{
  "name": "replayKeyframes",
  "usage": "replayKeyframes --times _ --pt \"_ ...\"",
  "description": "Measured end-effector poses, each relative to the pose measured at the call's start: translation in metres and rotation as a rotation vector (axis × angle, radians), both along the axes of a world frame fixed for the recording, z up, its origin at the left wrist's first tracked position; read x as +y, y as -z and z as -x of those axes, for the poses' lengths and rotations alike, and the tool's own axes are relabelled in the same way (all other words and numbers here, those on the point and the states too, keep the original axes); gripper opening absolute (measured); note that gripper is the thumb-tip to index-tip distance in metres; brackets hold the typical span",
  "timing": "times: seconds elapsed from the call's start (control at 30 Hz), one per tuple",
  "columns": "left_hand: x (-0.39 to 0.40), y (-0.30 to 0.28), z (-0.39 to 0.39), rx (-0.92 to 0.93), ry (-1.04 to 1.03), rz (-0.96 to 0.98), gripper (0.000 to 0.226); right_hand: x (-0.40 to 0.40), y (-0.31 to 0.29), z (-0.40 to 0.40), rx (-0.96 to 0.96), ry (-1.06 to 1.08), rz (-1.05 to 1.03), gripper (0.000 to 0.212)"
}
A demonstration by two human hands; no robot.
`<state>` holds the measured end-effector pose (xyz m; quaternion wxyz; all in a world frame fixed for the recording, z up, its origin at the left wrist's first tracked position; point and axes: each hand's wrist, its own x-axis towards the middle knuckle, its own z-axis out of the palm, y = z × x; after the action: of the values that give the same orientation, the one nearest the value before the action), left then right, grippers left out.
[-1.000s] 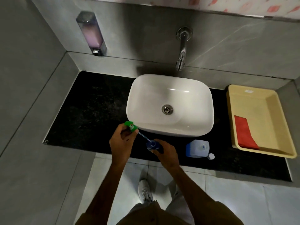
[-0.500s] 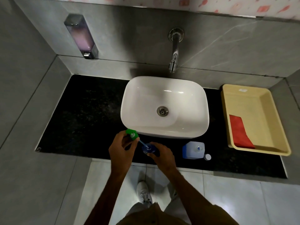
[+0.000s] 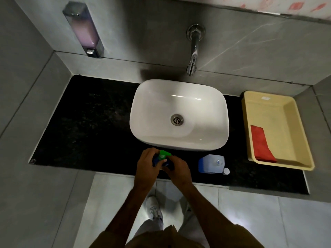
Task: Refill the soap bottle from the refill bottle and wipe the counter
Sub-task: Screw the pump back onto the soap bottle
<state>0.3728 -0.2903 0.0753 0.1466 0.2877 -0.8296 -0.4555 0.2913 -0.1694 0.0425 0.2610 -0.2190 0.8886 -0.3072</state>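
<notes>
A small blue soap bottle (image 3: 157,160) stands on the black counter (image 3: 86,126) just in front of the white basin. Its green pump head (image 3: 164,154) sits on top of the bottle. My left hand (image 3: 147,165) wraps the bottle and pump from the left. My right hand (image 3: 177,168) grips the bottle body from the right. The refill bottle (image 3: 211,163), clear with blue liquid, stands to the right with its mouth uncovered. Its small white cap (image 3: 226,171) lies beside it. A red cloth (image 3: 260,144) lies in the yellow tray.
The white basin (image 3: 179,97) fills the counter's middle under a wall tap (image 3: 193,51). A yellow tray (image 3: 279,163) sits at the far right. A wall soap dispenser (image 3: 84,29) hangs at upper left. My shoes stand on the tiled floor below the counter edge.
My left hand held the green pump lifted out to the left, its tube angled into the bottle. Now the pump is down on the bottle and both hands have closed together around it.
</notes>
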Motion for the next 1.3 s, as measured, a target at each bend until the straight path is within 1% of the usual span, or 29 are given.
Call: replayKeyframes --times 0.1,0.23,0.43,0.6,0.97,1.13,1.3 --pt "0.000 -0.002 0.002 -0.020 0.048 -0.001 0.028 0.000 0.001 0.000 -0.005 0.024 -0.020 0.035" --pt "-0.003 -0.002 0.001 -0.023 0.059 -0.037 0.025 0.000 0.003 0.001 -0.002 0.024 -0.030 0.041" --pt "-0.001 -0.003 0.003 -0.034 0.072 -0.063 0.028 0.001 0.004 0.001 0.002 0.041 -0.007 0.042" --pt "-0.001 0.000 0.003 -0.032 0.036 -0.072 0.029 0.001 0.003 0.000 0.001 0.036 -0.003 0.040" --pt "0.003 0.006 0.000 -0.026 0.027 -0.089 0.034 0.003 0.003 0.001 0.004 0.023 0.037 0.036" --pt "0.006 0.019 -0.006 -0.009 0.042 -0.050 0.032 0.003 0.002 0.001 -0.010 -0.012 0.057 0.046" --pt "0.004 0.024 -0.004 -0.016 0.062 -0.008 0.035 0.001 0.001 0.002 -0.002 0.011 0.043 0.047"
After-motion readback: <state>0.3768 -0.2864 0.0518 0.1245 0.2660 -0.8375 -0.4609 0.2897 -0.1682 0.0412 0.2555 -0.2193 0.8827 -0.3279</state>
